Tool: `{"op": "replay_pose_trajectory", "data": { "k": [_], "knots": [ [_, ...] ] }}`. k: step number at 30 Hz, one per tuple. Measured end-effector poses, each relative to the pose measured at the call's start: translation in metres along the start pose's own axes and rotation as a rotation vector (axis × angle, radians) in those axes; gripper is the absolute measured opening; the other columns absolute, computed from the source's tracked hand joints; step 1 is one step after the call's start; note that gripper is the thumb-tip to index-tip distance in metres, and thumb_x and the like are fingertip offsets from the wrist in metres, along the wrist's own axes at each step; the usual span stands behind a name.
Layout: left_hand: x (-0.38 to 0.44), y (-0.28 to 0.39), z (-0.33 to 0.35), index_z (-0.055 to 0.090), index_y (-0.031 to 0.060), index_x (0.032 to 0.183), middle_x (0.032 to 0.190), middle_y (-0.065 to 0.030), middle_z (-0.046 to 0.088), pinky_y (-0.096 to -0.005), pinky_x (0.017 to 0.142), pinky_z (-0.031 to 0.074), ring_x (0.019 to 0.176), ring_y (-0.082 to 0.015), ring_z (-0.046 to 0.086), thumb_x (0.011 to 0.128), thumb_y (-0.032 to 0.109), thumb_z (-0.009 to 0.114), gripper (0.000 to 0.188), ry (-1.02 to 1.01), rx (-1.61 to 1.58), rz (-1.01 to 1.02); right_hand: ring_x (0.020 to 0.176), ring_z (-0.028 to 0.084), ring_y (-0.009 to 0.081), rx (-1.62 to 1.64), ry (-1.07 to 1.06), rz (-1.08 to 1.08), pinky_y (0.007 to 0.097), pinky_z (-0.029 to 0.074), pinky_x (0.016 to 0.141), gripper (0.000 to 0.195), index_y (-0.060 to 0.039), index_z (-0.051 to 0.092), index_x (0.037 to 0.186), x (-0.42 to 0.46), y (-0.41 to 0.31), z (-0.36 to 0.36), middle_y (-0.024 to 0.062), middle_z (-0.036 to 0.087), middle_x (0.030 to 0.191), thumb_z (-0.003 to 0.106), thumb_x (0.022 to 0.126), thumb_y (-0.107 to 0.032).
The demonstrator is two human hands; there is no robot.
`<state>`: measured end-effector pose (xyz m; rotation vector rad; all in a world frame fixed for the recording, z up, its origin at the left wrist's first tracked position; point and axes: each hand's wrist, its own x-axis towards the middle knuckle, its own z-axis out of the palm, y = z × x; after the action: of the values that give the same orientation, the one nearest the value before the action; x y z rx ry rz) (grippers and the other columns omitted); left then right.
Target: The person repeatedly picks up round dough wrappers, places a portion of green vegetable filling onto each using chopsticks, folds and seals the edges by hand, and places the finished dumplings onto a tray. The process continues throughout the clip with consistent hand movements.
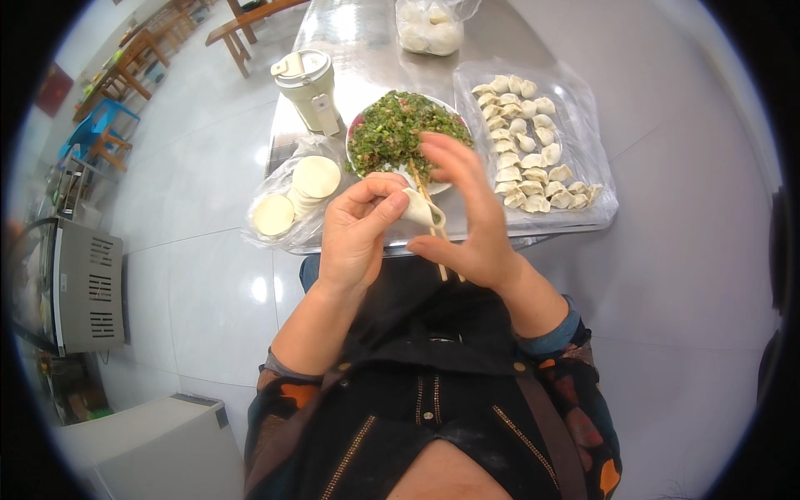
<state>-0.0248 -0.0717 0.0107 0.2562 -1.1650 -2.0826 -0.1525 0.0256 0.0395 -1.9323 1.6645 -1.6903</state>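
My left hand (362,225) pinches a folded dumpling wrapper (422,209) between thumb and fingers, its right end still gaping with a bit of green inside. Just right of it, my right hand (469,212) is spread, thumb and fingers apart, holding nothing. Beneath the hands, wooden chopsticks (442,270) lean on a plate of chopped green filling (400,128), their lower ends past the table edge. Round wrappers (316,177) lie stacked on a plastic bag at the left. Rows of folded dumplings (532,161) rest on a plastic-covered tray at the right.
A lidded tumbler (309,90) stands behind the wrappers on the metal table (369,31). A plastic bag of pale round pieces (430,28) sits at the far side. Wooden benches (250,25), blue chairs (94,128) and a grey appliance (90,287) are off to the left.
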Motion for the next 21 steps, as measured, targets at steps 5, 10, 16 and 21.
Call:
{"op": "replay_pose_trajectory", "data": {
  "k": [5,10,16,21],
  "knots": [
    [-0.005,0.0,0.006,0.06,-0.002,0.091,0.096,-0.0046,0.057,-0.0229,0.077,0.044,0.085,-0.0102,0.055,0.085,0.002,0.06,0.007,-0.058,0.001,-0.022,0.124,0.039,0.0329,0.145,-0.183,0.008,0.0391,0.031,0.102,0.053,0.0056,0.044,0.126,-0.002,0.01,0.009,0.0219,0.039,0.135,0.061,0.084,-0.021],
    [-0.006,0.001,0.008,0.059,-0.0033,0.091,0.093,-0.0047,0.056,-0.0217,0.075,0.044,0.084,-0.0097,0.055,0.085,0.0,0.06,0.007,-0.099,0.025,0.026,0.117,0.045,0.0361,0.137,-0.1,-0.031,0.0389,0.035,0.099,0.043,0.0083,0.045,0.122,-0.003,0.006,0.014,0.024,0.044,0.129,0.055,0.088,-0.017],
    [-0.012,0.001,0.019,0.06,-0.0051,0.089,0.094,-0.0068,0.056,-0.0238,0.076,0.044,0.085,-0.0124,0.054,0.083,-0.003,0.06,0.006,-0.1,0.255,0.225,0.116,0.048,0.0351,-0.097,0.024,-0.203,0.0406,0.036,0.098,0.032,0.0088,0.053,0.114,-0.002,0.012,0.015,0.0242,0.051,0.121,0.038,0.092,-0.009],
    [-0.024,0.009,0.037,0.058,-0.0049,0.098,0.102,-0.0117,0.058,-0.0293,0.084,0.043,0.095,-0.019,0.055,0.075,-0.005,0.067,0.025,-0.107,0.163,0.428,0.116,0.047,0.0397,0.137,0.136,-0.312,0.0449,0.036,0.099,0.042,0.0097,0.053,0.113,-0.001,0.0,0.008,0.0245,0.051,0.123,0.027,0.095,-0.018]
  ]
}}
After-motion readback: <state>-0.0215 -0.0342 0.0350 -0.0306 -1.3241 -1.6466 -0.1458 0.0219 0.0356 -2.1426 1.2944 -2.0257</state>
